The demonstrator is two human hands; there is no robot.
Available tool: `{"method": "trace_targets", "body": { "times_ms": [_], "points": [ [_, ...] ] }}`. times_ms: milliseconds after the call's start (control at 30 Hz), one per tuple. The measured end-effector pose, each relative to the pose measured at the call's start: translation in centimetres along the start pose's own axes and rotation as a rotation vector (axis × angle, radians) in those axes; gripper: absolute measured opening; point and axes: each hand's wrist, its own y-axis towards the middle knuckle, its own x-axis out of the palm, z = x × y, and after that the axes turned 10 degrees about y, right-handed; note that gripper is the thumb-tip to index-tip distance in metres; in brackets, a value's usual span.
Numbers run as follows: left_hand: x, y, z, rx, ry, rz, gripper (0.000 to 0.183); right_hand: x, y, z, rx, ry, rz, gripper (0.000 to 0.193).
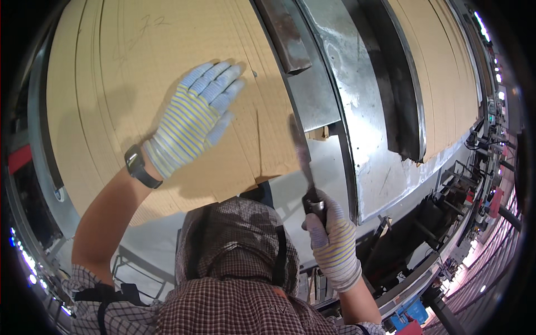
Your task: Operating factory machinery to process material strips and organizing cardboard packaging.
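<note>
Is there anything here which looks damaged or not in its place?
The dark brown rectangular metal bar, right of the large tan cardboard sheet, looks blotchy, perhaps rusted; long creases mark the cardboard, suggesting wear.

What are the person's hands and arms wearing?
The left hand and right hand wear pale gloves with thin yellow stripes and light-blue fingers. A dark watch with a squarish face and black band sits on the left wrist. Higher up are checked sleeves, dark lines on a pale ground.
</note>
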Motion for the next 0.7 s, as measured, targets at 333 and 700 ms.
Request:
{"method": "trace_targets", "body": {
  "times_ms": [333,700],
  "points": [
    [-0.3,-0.3,-1.6,0.021,-0.048,-0.005,0.048,0.4,1.6,-1.2,-0.271,-0.333,-0.061,0.046],
    [1.8,1.3,-0.8,0.102,-0.024,0.141,0.033,0.9,1.2,-4.6,-0.221,-0.6,-0.103,0.051]
  ]
}}
